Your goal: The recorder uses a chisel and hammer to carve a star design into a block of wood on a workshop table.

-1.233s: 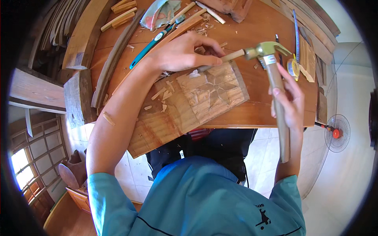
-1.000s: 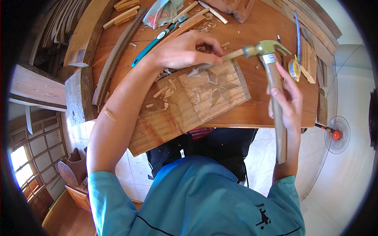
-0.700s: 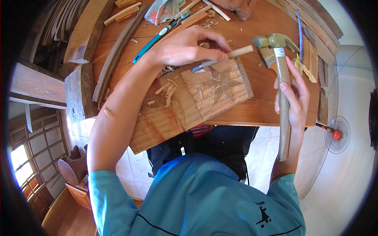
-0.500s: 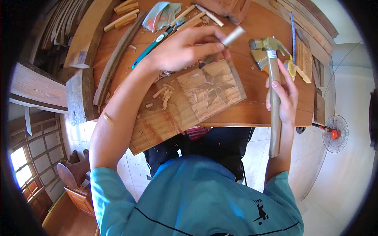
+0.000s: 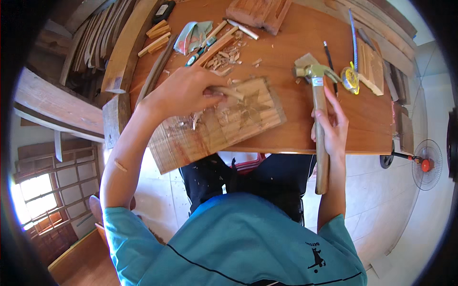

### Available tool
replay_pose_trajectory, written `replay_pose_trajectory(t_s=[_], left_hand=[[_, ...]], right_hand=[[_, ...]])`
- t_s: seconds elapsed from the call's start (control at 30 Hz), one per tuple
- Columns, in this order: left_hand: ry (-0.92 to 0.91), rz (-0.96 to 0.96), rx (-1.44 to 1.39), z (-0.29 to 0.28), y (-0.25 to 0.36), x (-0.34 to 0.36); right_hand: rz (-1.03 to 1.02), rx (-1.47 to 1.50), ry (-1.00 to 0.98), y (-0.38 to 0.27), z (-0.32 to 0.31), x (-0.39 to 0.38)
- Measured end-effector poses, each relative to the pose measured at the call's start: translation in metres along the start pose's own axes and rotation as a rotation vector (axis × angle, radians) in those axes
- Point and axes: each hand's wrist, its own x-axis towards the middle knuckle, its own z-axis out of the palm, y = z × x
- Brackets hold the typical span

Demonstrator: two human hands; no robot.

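A wooden board (image 5: 191,143) lies slantwise over the table's near edge, a star (image 5: 250,109) carved into its right part. Over the board's upper left part, my left hand (image 5: 188,90) is closed around a chisel (image 5: 233,91); its pale wooden handle points right, while its blade is hidden. Wood shavings (image 5: 194,120) lie on the board beneath that hand. To the right of the board, my right hand (image 5: 331,126) grips a claw hammer (image 5: 320,138) by its handle, with the head up and away from me.
Wood chips (image 5: 222,59), sticks (image 5: 217,45) and a cloth (image 5: 193,37) lie on the table's far left side. At the right are a tape measure (image 5: 350,80), a pencil (image 5: 329,57) and a wood block (image 5: 369,69). Timber (image 5: 121,52) lines the left edge. A fan (image 5: 426,164) stands far right.
My left hand has moved left and nearer with the chisel, from above the carved star to over the shavings. The hammer has shifted slightly left in the picture, still in my right hand.
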Motion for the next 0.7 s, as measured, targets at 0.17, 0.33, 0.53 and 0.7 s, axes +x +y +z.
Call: replay_pose_trajectory(t_s=[0.17,0.33,0.53,0.7], left_hand=[[0.098,-0.317,-0.128,-0.028,-0.027,-0.008],[-0.007,-0.410,0.591,-0.049,-0.046,-0.019],[-0.493,-0.584,1.202,-0.079,-0.066,0.027],[-0.212,-0.690,0.878,-0.135,-0.085,0.059]], right_hand=[[-0.080,-0.036,-0.030,0.002,0.000,-0.001],[-0.083,-0.052,-0.074,0.001,0.005,-0.001],[-0.111,-0.036,-0.082,0.010,0.003,-0.003],[-0.144,-0.003,-0.071,0.010,0.001,-0.009]])
